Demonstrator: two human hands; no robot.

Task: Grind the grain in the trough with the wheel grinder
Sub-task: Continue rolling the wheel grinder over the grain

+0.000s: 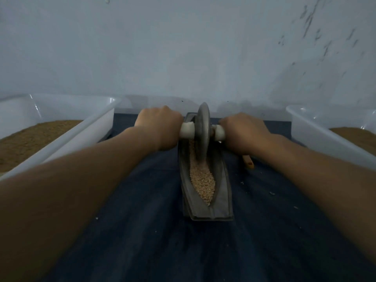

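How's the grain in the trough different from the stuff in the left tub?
The grain is pale beige with distinct kernels; the tub fill is darker brown and looks finer. The grain lies in a narrow strip; the tub fill spreads wide. Both look loose and dry.

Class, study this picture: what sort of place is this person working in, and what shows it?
Probably a small hand-milling workspace: a metal trough of grain with a wheel grinder held by the left hand and right hand, on a dark table, flanked by white tubs of brown powder.
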